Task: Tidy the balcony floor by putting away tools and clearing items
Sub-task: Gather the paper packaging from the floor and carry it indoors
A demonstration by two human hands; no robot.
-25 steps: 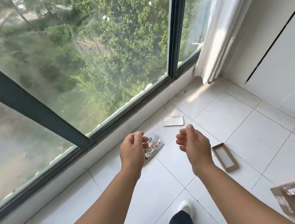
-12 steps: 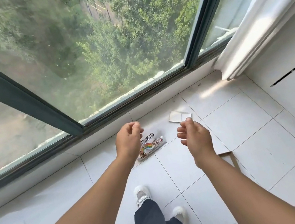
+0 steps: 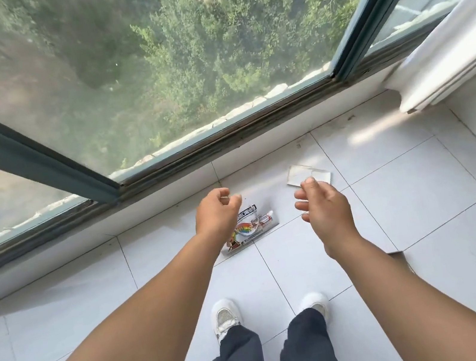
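both hands, left hand (image 3: 216, 212) curled and right hand (image 3: 325, 208) loosely apart, empty above the glue packet (image 3: 249, 225), could fumble that flat thing off smooth tile.

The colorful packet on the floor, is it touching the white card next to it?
Apart. The head view shows bare tile between the colorful packet and the white card.

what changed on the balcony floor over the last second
The person stepped up to the window, so both shoes now show. The cardboard box has left the view. Nothing was picked up: left hand and right hand stay empty above the glue packet and white card, both unmoved.
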